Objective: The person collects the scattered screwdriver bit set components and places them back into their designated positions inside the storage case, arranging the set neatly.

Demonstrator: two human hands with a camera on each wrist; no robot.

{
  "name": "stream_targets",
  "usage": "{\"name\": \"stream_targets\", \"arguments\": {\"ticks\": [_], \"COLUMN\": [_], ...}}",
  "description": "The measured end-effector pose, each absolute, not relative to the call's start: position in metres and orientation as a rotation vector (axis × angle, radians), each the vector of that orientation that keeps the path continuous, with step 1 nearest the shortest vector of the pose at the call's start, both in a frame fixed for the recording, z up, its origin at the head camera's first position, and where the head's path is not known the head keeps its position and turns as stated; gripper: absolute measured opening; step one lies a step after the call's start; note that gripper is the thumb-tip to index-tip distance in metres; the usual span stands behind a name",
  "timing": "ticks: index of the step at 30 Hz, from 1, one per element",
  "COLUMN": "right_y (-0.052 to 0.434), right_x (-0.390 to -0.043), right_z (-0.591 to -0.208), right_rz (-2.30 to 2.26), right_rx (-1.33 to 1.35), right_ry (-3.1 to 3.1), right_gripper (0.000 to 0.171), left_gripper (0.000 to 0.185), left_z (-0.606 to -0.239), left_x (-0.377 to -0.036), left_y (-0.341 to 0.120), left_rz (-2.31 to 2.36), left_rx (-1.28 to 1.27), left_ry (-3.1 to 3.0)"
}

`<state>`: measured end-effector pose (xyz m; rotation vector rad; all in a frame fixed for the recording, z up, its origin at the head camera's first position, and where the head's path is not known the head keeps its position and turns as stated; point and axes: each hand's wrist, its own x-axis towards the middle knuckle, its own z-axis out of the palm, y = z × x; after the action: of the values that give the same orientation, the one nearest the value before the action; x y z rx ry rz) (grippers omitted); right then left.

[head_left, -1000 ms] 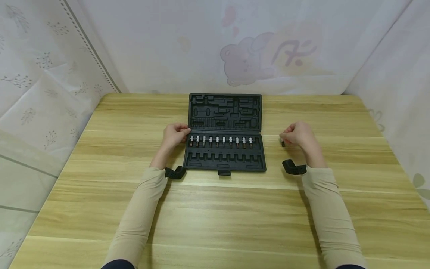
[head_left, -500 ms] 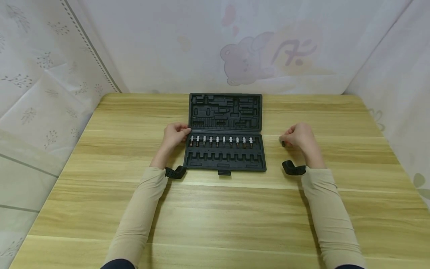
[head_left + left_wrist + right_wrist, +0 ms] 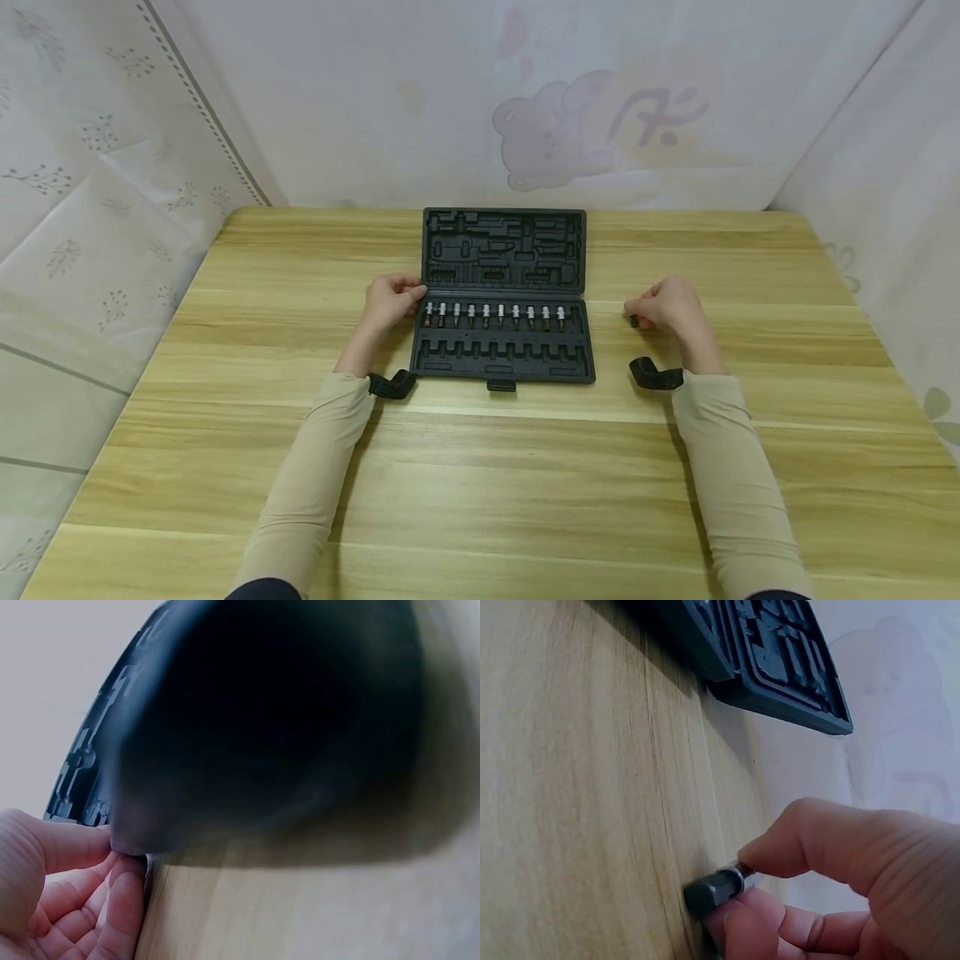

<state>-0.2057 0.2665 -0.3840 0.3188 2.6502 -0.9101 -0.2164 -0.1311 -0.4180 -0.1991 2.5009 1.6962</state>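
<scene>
Black open case (image 3: 502, 275), ten bits (image 3: 492, 315) apparently, left hand (image 3: 390, 300) gripping edge, right hand (image 3: 667, 304) pinching one bit (image 3: 632, 320).

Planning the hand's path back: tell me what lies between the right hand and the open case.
Only bare wooden table separates the right hand, pinching a bit, from the case; the head view shows it.

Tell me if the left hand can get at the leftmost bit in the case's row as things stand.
Probably yes. The left hand rests at the case edge, right beside the leftmost bit, and nothing lies between them; the lid lies open flat.
</scene>
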Motion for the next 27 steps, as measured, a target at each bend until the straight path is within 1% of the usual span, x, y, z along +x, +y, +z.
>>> {"name": "stream_targets", "arguments": {"ticks": [7, 16, 27], "right_y": [0.269, 0.262, 0.240], "right_x": [-0.206, -0.203, -0.202], "right_z": [-0.386, -0.383, -0.379], "right_rz": [-1.068, -1.184, -1.254], "right_rx": [0.324, 0.250, 0.164], "right_ry": [2.534, 2.426, 2.362], "right_gripper": [0.031, 0.031, 0.027], "left_gripper": [0.025, 0.026, 0.027], "left_z": [-0.419, -0.416, -0.417], "left_x": [-0.216, -0.216, -0.215], "left_y": [-0.131, -0.129, -0.130], "left_rz": [1.704, 1.703, 1.684], "left_rx": [-0.205, -0.227, -0.222], "left_ry": [2.495, 2.478, 2.496]}}
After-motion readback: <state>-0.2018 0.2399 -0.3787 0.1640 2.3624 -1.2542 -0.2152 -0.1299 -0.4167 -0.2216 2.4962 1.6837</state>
